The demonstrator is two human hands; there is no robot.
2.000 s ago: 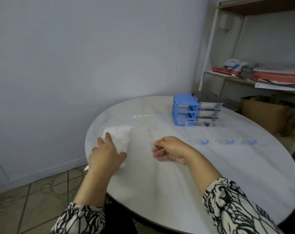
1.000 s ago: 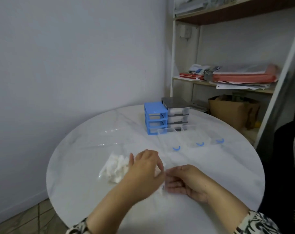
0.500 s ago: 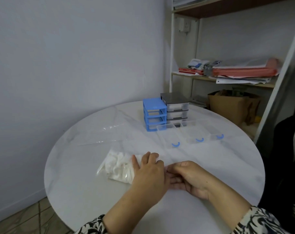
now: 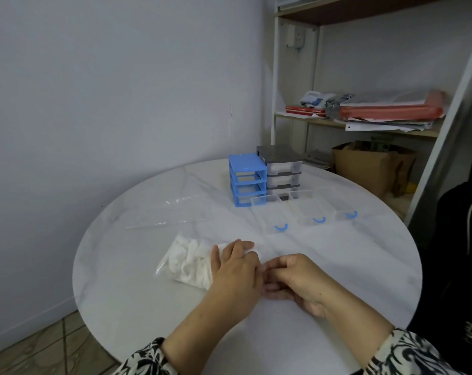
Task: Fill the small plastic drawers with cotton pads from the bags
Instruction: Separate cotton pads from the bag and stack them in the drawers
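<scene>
Both hands together at the right end of the bag of cotton pads (image 4: pixel 187 262): left hand (image 4: pixel 236 274) laid over it, fingers bent, right hand (image 4: pixel 293 280) pinching its clear edge. Bag flat on the round white desk (image 4: pixel 337 266), near side. Farther off, three clear drawers (image 4: pixel 308 209) lying out, by the blue frame (image 4: pixel 246 182) and the grey drawer box (image 4: pixel 282 169). Beyond, right, a shelf (image 4: pixel 364 123) with papers.

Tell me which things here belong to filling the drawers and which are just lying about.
In use: bag of cotton pads, left hand, right hand, three clear drawers, blue frame, grey unit.
Lying about: empty plastic bag, cardboard box, shelf papers.
</scene>
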